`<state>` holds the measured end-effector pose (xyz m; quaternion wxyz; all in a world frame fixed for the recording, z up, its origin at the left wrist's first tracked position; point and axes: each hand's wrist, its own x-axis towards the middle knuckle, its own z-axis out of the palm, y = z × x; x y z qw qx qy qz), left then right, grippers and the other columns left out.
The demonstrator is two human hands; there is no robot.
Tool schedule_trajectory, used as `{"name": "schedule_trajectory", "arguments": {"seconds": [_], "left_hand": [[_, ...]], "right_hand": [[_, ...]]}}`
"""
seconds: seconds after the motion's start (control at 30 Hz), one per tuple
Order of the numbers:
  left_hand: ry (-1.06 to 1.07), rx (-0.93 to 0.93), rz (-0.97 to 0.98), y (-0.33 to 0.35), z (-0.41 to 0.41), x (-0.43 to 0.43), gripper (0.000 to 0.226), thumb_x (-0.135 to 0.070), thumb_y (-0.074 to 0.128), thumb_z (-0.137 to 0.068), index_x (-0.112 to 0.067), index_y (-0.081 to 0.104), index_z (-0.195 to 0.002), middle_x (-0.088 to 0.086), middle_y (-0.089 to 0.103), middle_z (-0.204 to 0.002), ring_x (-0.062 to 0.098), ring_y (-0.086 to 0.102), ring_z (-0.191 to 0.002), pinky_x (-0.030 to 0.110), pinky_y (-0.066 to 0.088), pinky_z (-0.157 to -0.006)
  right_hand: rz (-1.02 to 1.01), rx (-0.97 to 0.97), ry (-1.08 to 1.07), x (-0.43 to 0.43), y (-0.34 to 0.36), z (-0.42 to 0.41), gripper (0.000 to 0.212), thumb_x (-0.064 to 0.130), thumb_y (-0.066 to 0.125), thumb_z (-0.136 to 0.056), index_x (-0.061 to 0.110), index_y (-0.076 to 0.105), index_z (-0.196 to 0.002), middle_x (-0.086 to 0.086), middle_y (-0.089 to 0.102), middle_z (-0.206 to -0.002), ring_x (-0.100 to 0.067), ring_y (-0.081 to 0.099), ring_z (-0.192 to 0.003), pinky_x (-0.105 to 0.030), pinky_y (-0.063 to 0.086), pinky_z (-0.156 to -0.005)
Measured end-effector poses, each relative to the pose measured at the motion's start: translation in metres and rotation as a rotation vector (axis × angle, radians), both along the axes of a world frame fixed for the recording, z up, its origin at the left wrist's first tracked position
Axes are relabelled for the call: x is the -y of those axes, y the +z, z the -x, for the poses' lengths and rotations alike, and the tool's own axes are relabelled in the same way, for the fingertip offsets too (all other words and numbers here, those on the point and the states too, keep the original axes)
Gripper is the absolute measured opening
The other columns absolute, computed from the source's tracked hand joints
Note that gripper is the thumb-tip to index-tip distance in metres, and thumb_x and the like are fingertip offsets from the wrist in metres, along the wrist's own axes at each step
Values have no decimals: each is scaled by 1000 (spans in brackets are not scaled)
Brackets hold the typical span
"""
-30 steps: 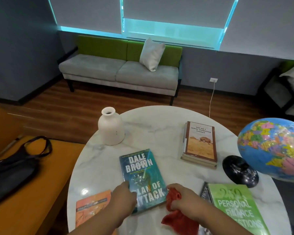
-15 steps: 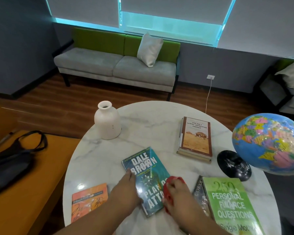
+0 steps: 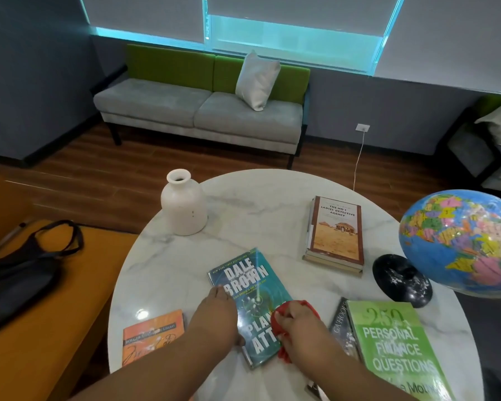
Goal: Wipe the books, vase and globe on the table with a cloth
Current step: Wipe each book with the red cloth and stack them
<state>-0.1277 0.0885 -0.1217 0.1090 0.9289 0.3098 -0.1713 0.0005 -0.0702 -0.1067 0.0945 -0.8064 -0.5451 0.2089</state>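
Left grip (image 3: 214,315) flat on the near-left part of the teal book (image 3: 250,285), fingers straight, nothing clutched. Right grip (image 3: 298,325) curled round a bunched red cloth (image 3: 277,328), pressing it on the book's right edge. Teal book face up, at a slant, near the front middle of the round marble tabletop (image 3: 258,204). White vase (image 3: 184,206) upright at the far left rim. Brown book (image 3: 337,235) atop a small stack toward the far right. Globe (image 3: 460,241) at the right edge, above its black base (image 3: 401,280). Green book (image 3: 394,351) at near right, overlapping a dark book (image 3: 340,328). Orange book (image 3: 152,334) at near left. Black bag (image 3: 18,273) on the orange seat (image 3: 55,328) left of the tabletop. Beyond, a grey sofa (image 3: 200,108) with a white pillow (image 3: 256,81).
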Motion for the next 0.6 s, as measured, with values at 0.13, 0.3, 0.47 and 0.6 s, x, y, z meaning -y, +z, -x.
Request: {"name": "schedule_trajectory", "arguments": {"seconds": [0.13, 0.3, 0.47, 0.6], "left_hand": [[-9, -12, -11, 4, 1, 3, 103, -58, 67, -77, -2, 21, -150, 14, 17, -158, 27, 11, -147, 35, 18, -120], [-14, -1, -19, 6, 1, 3, 101, -59, 67, -77, -2, 24, -148, 15, 19, -156, 28, 14, -146, 35, 20, -119], [-4, -3, -18, 4, 1, 3, 101, -61, 67, -75, -4, 26, -147, 13, 23, -155, 28, 17, -144, 36, 21, -118], [-3, -9, -6, 5, 2, 3, 103, -60, 67, -75, -3, 23, -149, 14, 19, -157, 28, 14, -145, 37, 19, -119]], "right_hand": [[41, 42, -49, -6, -1, -5, 43, 32, 50, -96, 34, 46, -139, 7, 41, -129, -14, 39, -121, -29, 36, -107], [-39, 78, -20, 3, -7, -4, 44, 34, 51, -95, 40, 43, -138, 18, 28, -143, -9, 32, -127, -28, 36, -109], [-29, 87, -118, 2, -8, -10, 36, 42, 45, -97, 36, 46, -133, 11, 39, -119, -8, 43, -109, -27, 45, -95], [-23, 15, 22, 0, -11, 7, 30, 35, 45, -98, 35, 48, -128, 1, 39, -123, -18, 41, -114, -30, 42, -97]]}}
